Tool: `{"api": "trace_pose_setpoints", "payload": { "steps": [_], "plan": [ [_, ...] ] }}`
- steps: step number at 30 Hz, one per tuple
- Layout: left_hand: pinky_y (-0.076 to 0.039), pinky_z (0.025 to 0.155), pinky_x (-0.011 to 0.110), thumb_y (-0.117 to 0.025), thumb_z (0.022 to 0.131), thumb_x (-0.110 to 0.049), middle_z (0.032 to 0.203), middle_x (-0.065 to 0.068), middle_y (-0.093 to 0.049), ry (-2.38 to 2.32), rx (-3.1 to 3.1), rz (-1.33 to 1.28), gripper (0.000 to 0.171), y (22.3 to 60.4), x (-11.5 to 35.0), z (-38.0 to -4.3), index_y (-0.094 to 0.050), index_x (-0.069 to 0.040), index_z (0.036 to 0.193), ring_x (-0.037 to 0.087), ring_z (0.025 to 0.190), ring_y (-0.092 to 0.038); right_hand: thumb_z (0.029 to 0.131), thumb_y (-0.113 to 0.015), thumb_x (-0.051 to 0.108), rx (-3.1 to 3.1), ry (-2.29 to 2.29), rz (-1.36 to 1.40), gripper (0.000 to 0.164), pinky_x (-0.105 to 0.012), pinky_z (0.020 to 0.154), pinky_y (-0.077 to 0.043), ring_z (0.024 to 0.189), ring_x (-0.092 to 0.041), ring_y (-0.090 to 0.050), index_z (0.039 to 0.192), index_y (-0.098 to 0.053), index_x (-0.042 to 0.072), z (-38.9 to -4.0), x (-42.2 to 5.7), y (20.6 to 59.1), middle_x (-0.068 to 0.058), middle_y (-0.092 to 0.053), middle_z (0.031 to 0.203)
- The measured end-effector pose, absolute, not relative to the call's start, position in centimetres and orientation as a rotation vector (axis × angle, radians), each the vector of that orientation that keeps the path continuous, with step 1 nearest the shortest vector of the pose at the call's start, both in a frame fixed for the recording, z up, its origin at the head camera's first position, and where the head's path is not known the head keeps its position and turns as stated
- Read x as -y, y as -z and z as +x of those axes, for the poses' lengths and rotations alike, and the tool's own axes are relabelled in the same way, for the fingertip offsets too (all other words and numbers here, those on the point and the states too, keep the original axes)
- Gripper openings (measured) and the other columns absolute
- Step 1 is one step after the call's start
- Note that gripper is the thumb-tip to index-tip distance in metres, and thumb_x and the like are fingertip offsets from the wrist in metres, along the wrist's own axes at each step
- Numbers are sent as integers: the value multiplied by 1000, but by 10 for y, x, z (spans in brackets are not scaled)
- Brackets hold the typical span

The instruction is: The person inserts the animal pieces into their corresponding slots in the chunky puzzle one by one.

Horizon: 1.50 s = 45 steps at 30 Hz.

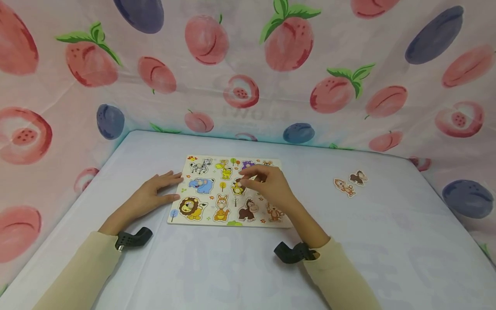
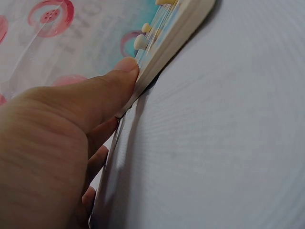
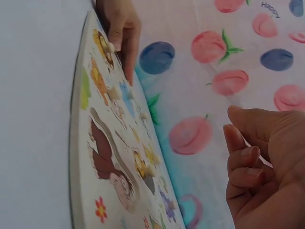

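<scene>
A white peg puzzle board point(image 1: 211, 218) with animal pictures lies on the table. My left hand point(image 1: 149, 196) rests at its left edge, fingers extended; the thumb touches the rim in the left wrist view, near a small knob point(image 2: 140, 42). Over the board's right half is my right hand point(image 1: 271, 185), fingers loosely bent, with nothing between thumb and forefinger. Its fingertips overlap the yellow spotted animal piece point(image 1: 238, 187) in the head view. In the right wrist view, the brown ape picture point(image 3: 107, 162) shows as a sunken outline without a knob.
Two loose pieces, a monkey point(image 1: 344, 187) and a dark ape point(image 1: 358, 178), lie on the table right of the board. A cloth point(image 1: 248, 51) printed with fruit hangs behind the table. Black wrist cameras point(image 1: 133, 237) sit at both sleeves.
</scene>
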<state>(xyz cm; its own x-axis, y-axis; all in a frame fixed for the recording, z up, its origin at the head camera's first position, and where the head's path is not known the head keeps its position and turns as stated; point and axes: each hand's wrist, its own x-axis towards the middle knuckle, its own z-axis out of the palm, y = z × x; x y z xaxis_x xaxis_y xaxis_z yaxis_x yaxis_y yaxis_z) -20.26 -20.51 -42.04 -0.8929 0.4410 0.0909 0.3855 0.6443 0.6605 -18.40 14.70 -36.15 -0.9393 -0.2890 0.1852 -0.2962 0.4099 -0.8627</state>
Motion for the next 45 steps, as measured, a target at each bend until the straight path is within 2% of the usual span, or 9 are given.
{"api": "trace_pose_setpoints", "payload": {
  "steps": [11, 18, 24, 33, 36, 38, 41, 43, 45],
  "plan": [
    [-4, 116, 50, -67, 89, -35, 150, 11, -36, -1102, -2778, 697, 60, 421, 206, -202, -50, -5, 139, 33, 142, -19, 87, -73, 27, 2557, -1644, 503, 24, -25, 54, -43, 71, -23, -52, 108, -73, 16, -191, -175, 351, -2, -66, 90],
    [-4, 116, 51, -67, 89, -34, 150, 12, -36, -1104, -2771, 703, 60, 420, 204, -200, -50, -4, 138, 34, 142, -19, 87, -73, 29, 2544, -1606, 425, 30, -28, 61, -47, 79, -38, -57, 112, -71, 12, -197, -202, 347, -3, -67, 92],
    [-4, 116, 51, -68, 89, -33, 150, 12, -36, -1097, -2781, 711, 60, 421, 204, -200, -50, -4, 138, 34, 142, -20, 87, -71, 35, 2575, -1473, 313, 34, -25, 61, -45, 78, -23, -55, 115, -70, 14, -201, -236, 344, -3, -66, 99],
    [-4, 116, 51, -68, 89, -35, 151, 11, -36, -1101, -2771, 689, 61, 422, 204, -201, -50, -5, 139, 33, 142, -19, 87, -71, 36, 2595, -1364, 184, 38, -23, 67, -50, 82, -15, -59, 116, -69, 11, -199, -285, 346, -4, -67, 101],
    [-4, 116, 51, -68, 89, -35, 151, 11, -36, -1103, -2769, 670, 61, 421, 203, -200, -50, -5, 139, 33, 142, -19, 86, -71, 37, 2592, -1401, 110, 39, -23, 53, -46, 66, -10, -54, 116, -69, 12, -197, -301, 346, -1, -67, 97],
    [-4, 116, 51, -68, 89, -35, 151, 11, -36, -1103, -2771, 661, 61, 420, 203, -200, -50, -5, 139, 33, 142, -19, 86, -71, 39, 2601, -1385, 79, 40, -21, 52, -43, 66, -7, -52, 116, -69, 13, -196, -310, 346, 2, -67, 95],
    [-4, 116, 51, -68, 89, -34, 151, 11, -36, -1095, -2777, 659, 60, 420, 203, -200, -50, -5, 139, 33, 142, -19, 86, -70, 40, 2616, -1349, 51, 40, -20, 56, -45, 70, -8, -54, 116, -69, 14, -195, -321, 346, 4, -68, 95],
    [-5, 116, 51, -68, 89, -34, 151, 11, -36, -1091, -2780, 661, 60, 420, 203, -201, -50, -5, 139, 33, 142, -19, 87, -69, 41, 2632, -1270, 48, 41, -18, 66, -46, 85, -9, -56, 117, -69, 14, -194, -328, 347, 5, -68, 98],
    [-5, 116, 51, -68, 89, -34, 151, 11, -36, -1093, -2779, 664, 60, 420, 203, -201, -50, -5, 138, 33, 142, -19, 88, -68, 42, 2634, -1236, 28, 42, -19, 66, -46, 86, -12, -56, 118, -68, 13, -193, -335, 348, 3, -68, 100]
  ]
}}
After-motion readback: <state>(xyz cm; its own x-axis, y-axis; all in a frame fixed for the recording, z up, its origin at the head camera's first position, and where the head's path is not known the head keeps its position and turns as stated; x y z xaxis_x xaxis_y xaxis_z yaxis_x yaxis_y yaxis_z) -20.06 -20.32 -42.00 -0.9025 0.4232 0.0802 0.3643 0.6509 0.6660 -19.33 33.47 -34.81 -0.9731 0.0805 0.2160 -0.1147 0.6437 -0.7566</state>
